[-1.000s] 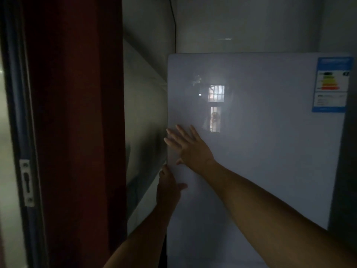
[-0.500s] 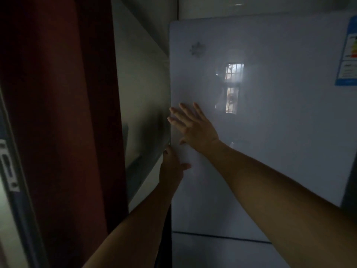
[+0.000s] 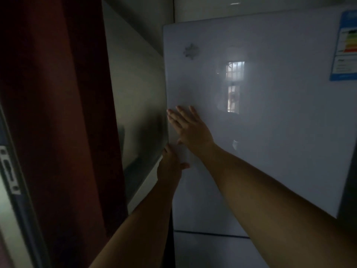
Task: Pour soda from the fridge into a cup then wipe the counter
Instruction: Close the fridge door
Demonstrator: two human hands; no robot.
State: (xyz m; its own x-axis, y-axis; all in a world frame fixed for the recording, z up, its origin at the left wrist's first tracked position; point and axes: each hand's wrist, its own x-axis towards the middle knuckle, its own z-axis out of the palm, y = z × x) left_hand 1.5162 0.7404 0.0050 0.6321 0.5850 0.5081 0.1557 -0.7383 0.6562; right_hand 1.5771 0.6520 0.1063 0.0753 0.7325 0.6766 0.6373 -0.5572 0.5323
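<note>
A white fridge fills the right of the dim view, its glossy upper door [image 3: 270, 132] closed and reflecting a barred window. My right hand [image 3: 190, 128] lies flat on the door near its left edge, fingers spread and pointing up. Just below it, my left hand [image 3: 170, 167] curls around the door's left edge, fingers hidden behind the edge and thumb on the front. A seam low down separates the upper door from the lower door [image 3: 212, 252]. No soda, cup or cloth is visible.
A dark red curtain or panel [image 3: 63, 122] stands close on the left, beside a window frame with a metal latch [image 3: 9, 171]. A grey side wall [image 3: 135, 93] runs along the narrow gap left of the fridge. An energy label [image 3: 345, 49] sits at the door's top right.
The view has dropped and come closer to the fridge. Both hands stay at the door's left edge, the left still hooked on it, the right still flat.
</note>
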